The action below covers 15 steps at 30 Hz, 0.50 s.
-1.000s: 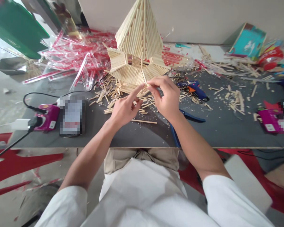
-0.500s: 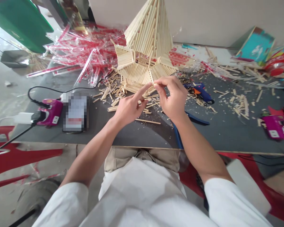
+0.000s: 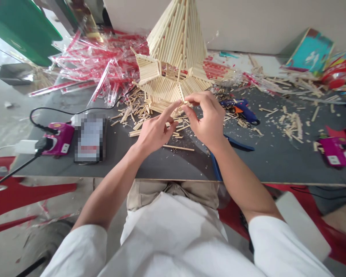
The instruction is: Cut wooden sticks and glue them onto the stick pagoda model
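Note:
A tower-shaped model (image 3: 177,38) built from thin wooden sticks stands in front of me, with a pointed upper roof and a flared lower roof. My right hand (image 3: 207,117) is at the front corner of the lower roof, thumb and index finger pinching a short wooden stick (image 3: 186,102), mostly covered by the fingers. From the left, my left hand (image 3: 157,130) reaches in with its index finger stretched out to the same corner, touching or nearly touching the stick. Its other fingers are loosely bent and hold nothing visible. A loose stick (image 3: 178,147) lies on the table below my hands.
Blue-handled pliers (image 3: 239,143) lie partly under my right forearm, with a blue glue gun (image 3: 245,111) behind them. A phone (image 3: 90,138) and a purple power adapter (image 3: 58,139) with cables are left. Red-and-clear wrappers (image 3: 103,65) pile behind; stick scraps (image 3: 292,125) litter the right.
The whole view has shifted slightly, so the model and table things appear a little farther left. Both hands keep nearly the same pose at the roof corner.

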### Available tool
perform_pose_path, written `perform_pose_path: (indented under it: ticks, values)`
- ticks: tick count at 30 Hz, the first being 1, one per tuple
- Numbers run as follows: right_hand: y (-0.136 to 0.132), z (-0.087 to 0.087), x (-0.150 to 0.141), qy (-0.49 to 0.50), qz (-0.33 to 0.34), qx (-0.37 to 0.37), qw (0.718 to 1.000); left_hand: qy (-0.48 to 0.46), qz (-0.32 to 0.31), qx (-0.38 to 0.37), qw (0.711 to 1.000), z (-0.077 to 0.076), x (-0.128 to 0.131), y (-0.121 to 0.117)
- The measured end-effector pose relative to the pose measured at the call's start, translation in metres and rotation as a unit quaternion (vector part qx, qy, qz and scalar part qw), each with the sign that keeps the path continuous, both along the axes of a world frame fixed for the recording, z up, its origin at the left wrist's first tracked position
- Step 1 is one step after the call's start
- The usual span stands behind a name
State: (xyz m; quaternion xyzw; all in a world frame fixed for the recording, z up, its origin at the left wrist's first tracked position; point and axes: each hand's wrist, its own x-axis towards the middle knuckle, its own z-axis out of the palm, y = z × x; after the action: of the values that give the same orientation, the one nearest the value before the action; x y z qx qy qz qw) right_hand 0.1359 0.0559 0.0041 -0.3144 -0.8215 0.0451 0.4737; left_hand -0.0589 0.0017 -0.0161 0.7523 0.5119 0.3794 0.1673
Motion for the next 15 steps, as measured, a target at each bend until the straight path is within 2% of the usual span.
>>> perform_pose_path:
  ticks: [9, 15]
  values:
    - [-0.001, 0.002, 0.005, 0.014, 0.005, -0.018, 1.000, -0.060, 0.010, -0.033, 0.998, 0.004, 0.001, -0.003]
    - [0.002, 0.000, 0.011, 0.052, 0.009, -0.036, 0.998, -0.013, 0.011, -0.022, 1.000, 0.003, 0.000, -0.002]
